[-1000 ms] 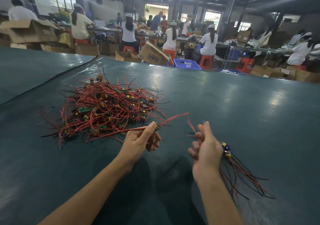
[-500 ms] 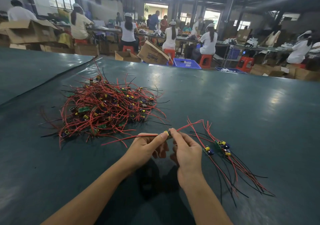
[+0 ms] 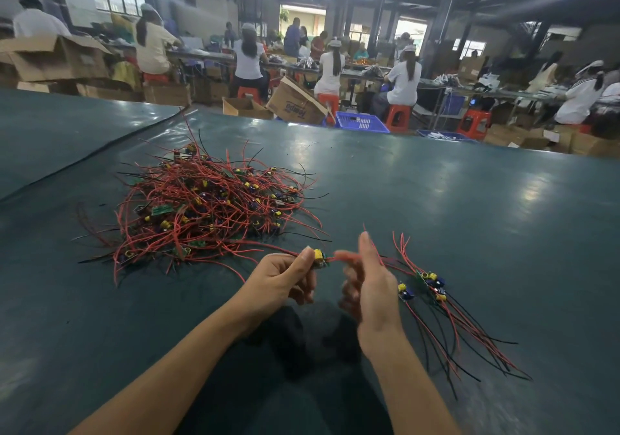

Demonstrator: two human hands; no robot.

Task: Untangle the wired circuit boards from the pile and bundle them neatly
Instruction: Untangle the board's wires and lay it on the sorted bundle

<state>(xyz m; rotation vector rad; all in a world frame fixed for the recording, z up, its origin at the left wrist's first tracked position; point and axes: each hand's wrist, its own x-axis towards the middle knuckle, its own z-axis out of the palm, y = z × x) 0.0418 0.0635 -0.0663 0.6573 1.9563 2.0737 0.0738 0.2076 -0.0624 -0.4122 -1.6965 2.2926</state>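
"Hands first: what is each one doing?"

"Left hand point(image 3: 285, 283) pinches one small board point(image 3: 320, 258) between thumb and fingertips. Right hand point(image 3: 370, 287) is just beside it, forefinger up, the other fingers blurred. I cannot tell whether they grip the red wire point(image 3: 347, 256) that runs out of the board towards them."

"And the rest of the job?"

"The pile point(image 3: 208, 206) lies on the table point(image 3: 469, 216), ahead and to the left of my left hand, and the board's other wires trail back to the pile's near edge. The sorted bundle point(image 3: 432, 283) lies just right of my right hand, boards nearest the fingers, wires fanning back towards me and to the right."

"So what does the next move turn on?"

"Direction. This board's wires run left to right across me, while the bundle runs from far to near. I reckon the board has to go rightward and turn until its wires line up with the others. My right hand is the nearer one to the bundle."
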